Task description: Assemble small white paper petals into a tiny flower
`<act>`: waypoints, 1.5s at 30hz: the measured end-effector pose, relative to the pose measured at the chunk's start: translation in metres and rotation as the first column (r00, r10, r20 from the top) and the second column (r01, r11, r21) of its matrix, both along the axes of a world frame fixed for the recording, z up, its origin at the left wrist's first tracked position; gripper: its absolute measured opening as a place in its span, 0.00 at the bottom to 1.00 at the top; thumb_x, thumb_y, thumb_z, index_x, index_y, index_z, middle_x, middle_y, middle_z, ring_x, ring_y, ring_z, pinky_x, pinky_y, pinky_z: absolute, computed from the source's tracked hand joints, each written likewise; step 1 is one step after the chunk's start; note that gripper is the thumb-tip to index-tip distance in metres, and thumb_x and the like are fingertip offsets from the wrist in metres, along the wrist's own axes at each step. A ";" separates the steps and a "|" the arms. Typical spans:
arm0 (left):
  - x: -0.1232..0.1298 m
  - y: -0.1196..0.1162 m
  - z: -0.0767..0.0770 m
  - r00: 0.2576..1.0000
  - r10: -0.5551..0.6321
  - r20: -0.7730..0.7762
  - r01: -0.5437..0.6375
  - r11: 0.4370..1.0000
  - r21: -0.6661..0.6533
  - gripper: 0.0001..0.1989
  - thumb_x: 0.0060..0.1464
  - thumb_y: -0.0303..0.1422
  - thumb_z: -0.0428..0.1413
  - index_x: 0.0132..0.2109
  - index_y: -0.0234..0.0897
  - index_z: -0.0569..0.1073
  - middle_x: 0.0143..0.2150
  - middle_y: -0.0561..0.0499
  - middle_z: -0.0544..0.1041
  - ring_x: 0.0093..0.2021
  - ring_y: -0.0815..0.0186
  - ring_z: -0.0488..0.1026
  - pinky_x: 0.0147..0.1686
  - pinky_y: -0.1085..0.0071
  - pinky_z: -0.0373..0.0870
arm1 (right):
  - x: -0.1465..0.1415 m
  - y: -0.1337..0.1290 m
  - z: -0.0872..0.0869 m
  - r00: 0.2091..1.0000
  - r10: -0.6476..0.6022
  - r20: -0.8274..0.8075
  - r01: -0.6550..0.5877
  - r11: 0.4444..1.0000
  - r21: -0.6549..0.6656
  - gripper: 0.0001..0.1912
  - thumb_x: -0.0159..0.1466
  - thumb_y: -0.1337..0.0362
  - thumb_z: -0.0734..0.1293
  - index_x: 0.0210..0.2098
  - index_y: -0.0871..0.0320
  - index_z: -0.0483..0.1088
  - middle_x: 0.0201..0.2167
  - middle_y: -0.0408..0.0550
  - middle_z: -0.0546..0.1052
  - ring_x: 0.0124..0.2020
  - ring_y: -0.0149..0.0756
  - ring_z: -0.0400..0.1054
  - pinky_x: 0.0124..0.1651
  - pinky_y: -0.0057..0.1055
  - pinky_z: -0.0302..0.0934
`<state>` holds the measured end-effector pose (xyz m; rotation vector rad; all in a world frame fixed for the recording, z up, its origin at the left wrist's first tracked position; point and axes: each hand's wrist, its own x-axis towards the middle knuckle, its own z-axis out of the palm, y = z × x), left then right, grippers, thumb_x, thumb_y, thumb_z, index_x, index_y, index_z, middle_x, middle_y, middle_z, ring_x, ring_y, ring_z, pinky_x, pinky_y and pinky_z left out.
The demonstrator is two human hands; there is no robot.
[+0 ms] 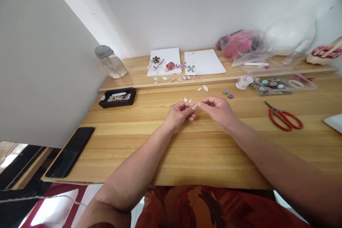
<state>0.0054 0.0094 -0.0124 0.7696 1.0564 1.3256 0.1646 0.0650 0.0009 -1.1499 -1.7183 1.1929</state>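
Near the middle of the wooden table [160, 164], my left hand [181, 114] and my right hand [216, 109] meet at the fingertips. Between them is a tiny pale piece [196, 105], too small to make out well; both hands pinch at it. Just behind my left fingers stand small white pointed pieces [186, 99]. Farther back lie a white petal-shaped piece [205, 88] and a smaller white one [199, 89]. Two small spools, one blue [226, 92] and one purple [231, 96], rest behind my right hand.
Orange-handled scissors [285, 118] and a clear box [283, 84] of supplies lie right. At left are a black tray [117, 97] of beads, a phone [71, 152] and a bottle [110, 62]. Flower pieces [170, 66] and white paper [204, 62] occupy the raised shelf.
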 end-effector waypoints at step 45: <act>-0.012 0.005 0.011 0.972 0.231 -0.029 -0.232 0.972 -0.044 0.09 0.59 0.32 0.59 0.44 0.32 0.77 0.37 0.47 0.81 0.28 0.73 0.77 0.18 0.82 0.56 | 0.011 0.012 0.010 0.943 0.080 -0.324 -0.228 0.863 -0.451 0.17 0.48 0.58 0.78 0.22 0.58 0.67 0.16 0.36 0.62 0.14 0.19 0.44 0.17 0.26 0.34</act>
